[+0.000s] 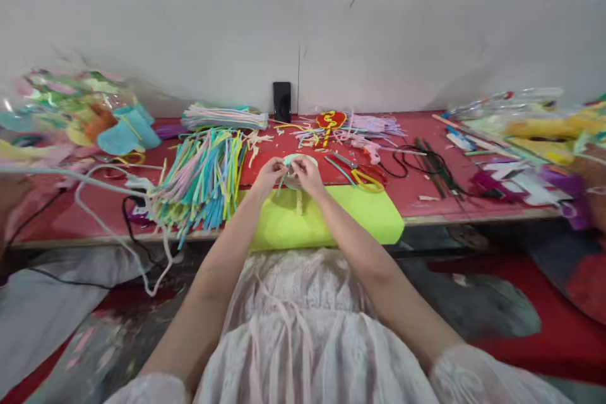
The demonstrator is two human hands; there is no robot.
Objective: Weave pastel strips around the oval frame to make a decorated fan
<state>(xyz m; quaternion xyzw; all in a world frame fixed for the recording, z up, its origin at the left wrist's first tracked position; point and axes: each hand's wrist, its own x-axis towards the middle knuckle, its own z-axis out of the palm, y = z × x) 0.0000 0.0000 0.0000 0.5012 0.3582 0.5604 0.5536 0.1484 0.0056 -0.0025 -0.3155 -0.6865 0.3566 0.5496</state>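
My left hand (271, 175) and my right hand (307, 177) meet over the table's front edge, fingertips pinched close together. Between them is a pale green pipe cleaner (280, 187), its short end hanging below my left fingers. Just behind and under my fingers lies a pale mint round piece (310, 161); its middle is covered by the hands. A short cream stem (299, 203) points down from it over the yellow-green board or cloth (364, 214). The exact grip of the fingertips is too small to make out fully.
Left of my hands lies a heap of coloured pipe cleaners (203, 170). Yellow-handled scissors (368, 180), a pink glue gun (372, 150) and a red-yellow pipe-cleaner piece (330, 123) lie to the right. A phone (282, 101) leans on the partition (189, 44). People sit on both sides.
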